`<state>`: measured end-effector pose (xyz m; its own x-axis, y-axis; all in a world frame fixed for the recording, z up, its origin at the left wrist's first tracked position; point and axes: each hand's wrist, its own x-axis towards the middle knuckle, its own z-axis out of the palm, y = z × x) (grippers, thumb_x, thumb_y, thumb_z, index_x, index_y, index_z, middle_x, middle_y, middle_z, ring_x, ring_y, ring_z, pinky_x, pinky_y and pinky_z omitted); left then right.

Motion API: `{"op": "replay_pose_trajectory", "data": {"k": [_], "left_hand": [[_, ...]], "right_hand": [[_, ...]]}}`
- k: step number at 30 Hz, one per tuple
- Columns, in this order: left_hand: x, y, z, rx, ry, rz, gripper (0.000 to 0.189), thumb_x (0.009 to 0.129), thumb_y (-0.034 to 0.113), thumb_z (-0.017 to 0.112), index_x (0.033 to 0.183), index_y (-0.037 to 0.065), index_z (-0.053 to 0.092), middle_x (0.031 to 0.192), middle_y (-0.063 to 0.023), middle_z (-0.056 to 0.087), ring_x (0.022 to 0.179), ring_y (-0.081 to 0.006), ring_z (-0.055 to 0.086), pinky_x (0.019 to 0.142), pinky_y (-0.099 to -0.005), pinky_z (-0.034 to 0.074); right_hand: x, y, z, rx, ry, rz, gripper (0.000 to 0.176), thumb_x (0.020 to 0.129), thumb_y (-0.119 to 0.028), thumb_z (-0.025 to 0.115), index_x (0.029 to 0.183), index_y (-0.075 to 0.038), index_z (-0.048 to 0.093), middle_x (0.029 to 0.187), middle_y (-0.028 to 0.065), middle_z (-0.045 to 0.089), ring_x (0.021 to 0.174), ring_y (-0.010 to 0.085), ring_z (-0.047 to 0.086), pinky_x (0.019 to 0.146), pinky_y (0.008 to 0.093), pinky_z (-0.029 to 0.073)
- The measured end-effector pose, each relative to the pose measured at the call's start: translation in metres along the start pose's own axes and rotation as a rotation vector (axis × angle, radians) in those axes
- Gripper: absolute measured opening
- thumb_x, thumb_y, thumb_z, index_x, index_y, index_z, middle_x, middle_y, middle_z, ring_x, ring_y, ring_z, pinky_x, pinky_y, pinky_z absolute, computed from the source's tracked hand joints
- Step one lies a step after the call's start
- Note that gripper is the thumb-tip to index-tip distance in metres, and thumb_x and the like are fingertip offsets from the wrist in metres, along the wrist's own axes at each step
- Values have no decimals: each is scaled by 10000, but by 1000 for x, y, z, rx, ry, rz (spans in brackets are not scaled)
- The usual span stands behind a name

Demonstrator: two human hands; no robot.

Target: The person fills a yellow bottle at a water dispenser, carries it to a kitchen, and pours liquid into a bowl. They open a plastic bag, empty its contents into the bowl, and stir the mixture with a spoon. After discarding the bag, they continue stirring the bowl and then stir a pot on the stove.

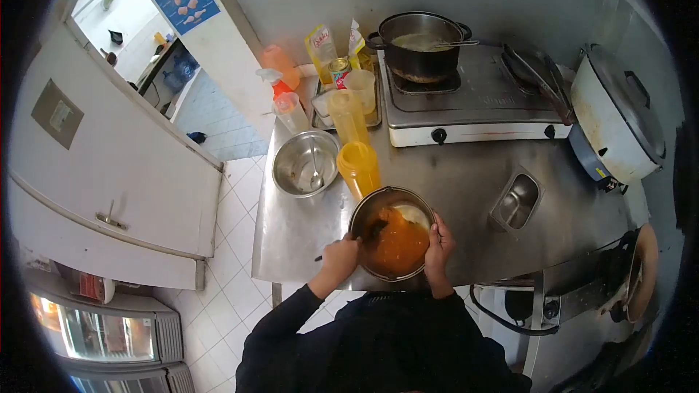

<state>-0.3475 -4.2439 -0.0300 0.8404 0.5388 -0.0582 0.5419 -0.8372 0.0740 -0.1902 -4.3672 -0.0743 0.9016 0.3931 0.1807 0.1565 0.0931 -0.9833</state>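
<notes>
Nearest you, your left hand [340, 258] is closed around a dark utensil [377, 228], whose handle end pokes out on the outer side of your fist while its other end reaches into the mixing bowl [391, 271]. Your right hand [439, 249] clasps the bowl's right side, with fingers at the rim. The bowl lies between your hands, by the front edge of the steel table [451, 196], tilted so its opening faces you. Inside it, the orange mixture [399, 247] lies between the utensil's end and your right hand, with a paler patch at the upper right.

Just beyond the bowl you have a yellow container [358, 166], and behind that a taller yellow one. To their left sits a steel bowl [306, 164] with a spoon [316, 178] in it; well to the right is a small steel pan [518, 202].

Farther off, you see a spray bottle [290, 109] left of a tray [375, 113] crowded with pouches, a can and tubs. Right of that, a black pot [422, 62] stands on the stove [473, 102], and a large lidded white pot [608, 113] is beyond the stove's right end.
</notes>
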Motion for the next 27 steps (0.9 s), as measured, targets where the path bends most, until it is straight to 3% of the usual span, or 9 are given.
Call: {"op": "replay_pose_trajectory", "data": {"k": [5, 8, 9, 12, 15, 19, 25, 27], "left_hand": [[-17, 20, -23, -100, -305, -4, 154, 735, 181, 479, 809, 88, 576, 714, -128, 567, 607, -288, 580, 499, -374, 470], [-19, 26, 7, -294, -272, 53, 177, 733, 181, 480, 843, 83, 577, 730, -140, 574, 651, -299, 576, 542, -394, 467], [-16, 29, 9, -428, -222, 157, 258, 755, 180, 457, 988, 130, 555, 768, -175, 569, 692, -336, 557, 587, -422, 454], [0, 47, 14, -630, -138, 112, 224, 749, 176, 486, 933, 77, 568, 763, -177, 560, 769, -325, 550, 663, -411, 450], [19, 52, 12, -683, -53, 70, 254, 750, 156, 485, 983, 80, 553, 809, -191, 554, 771, -349, 541, 672, -416, 448], [35, 39, 14, -565, -15, 25, 270, 747, 132, 476, 1003, 102, 554, 906, -166, 550, 749, -348, 550, 648, -410, 459], [39, 32, -18, -234, 65, 44, 282, 716, 98, 482, 982, 137, 566, 782, -99, 544, 614, -263, 575, 499, -350, 476], [42, 31, -20, -201, 43, 24, 282, 723, 114, 476, 988, 153, 564, 814, -92, 547, 635, -266, 576, 521, -355, 477]], "right_hand": [[-1, 2, 1, 21, -2, 37, 276, 849, -114, 396, 1079, -8, 506, 1037, 128, 516, 992, 221, 449, 869, 317, 335], [-2, 11, -1, 79, 7, 44, 278, 852, -120, 398, 1080, 2, 501, 1035, 135, 515, 989, 217, 451, 866, 312, 339], [-1, 9, -1, 112, 11, 32, 280, 855, -123, 399, 1082, 8, 497, 1034, 141, 514, 985, 212, 453, 862, 307, 344], [-4, 1, -2, 122, 76, 65, 286, 852, -110, 428, 1075, 59, 484, 1031, 115, 535, 911, 146, 499, 817, 244, 378], [-4, -5, -4, 215, 92, 134, 286, 852, -112, 431, 1078, 56, 483, 1039, 115, 532, 910, 139, 499, 813, 236, 379], [-2, 4, -8, 173, 131, 123, 282, 853, -109, 431, 1078, 52, 486, 1036, 111, 533, 896, 132, 501, 798, 227, 384], [0, 10, -11, 229, 166, 199, 298, 857, -117, 412, 1085, 66, 469, 1019, 152, 524, 898, 166, 503, 792, 268, 398], [2, 3, -15, 93, 197, 276, 306, 856, -125, 421, 1084, 74, 465, 1017, 148, 529, 898, 166, 507, 791, 266, 398]]}}
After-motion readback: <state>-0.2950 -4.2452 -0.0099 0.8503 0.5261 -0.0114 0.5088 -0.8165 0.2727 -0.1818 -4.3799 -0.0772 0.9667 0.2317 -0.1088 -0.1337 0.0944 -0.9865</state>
